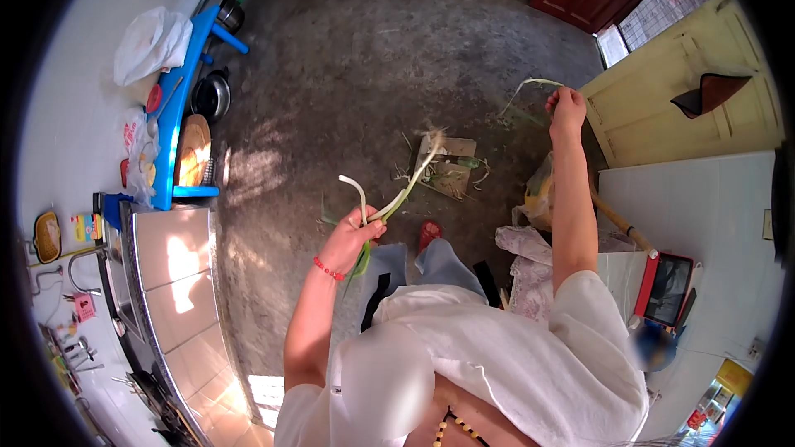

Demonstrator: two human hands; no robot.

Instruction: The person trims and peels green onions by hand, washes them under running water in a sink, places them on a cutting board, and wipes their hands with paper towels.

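Note:
My left hand (353, 238), with a red bead bracelet at the wrist, is closed around green onions (403, 196). One stalk points up and away, ending in a tuft of roots. A second white stalk curves to the left, and green leaves hang below the fist. Out to the right, my right hand (566, 109) is pinched on a thin, pale green onion leaf (530, 83) that droops to the left. Between the hands, on the floor, lies a flat piece of cardboard (460, 147) with onion trimmings (451, 175) scattered on and around it.
A blue table (171, 136) stands at the left wall, with pans (212, 96) beside it. The tiled counter (170, 252) runs along the near left. At right are a yellowish door (662, 74), a bamboo pole (625, 223) and a cloth-draped item (530, 273).

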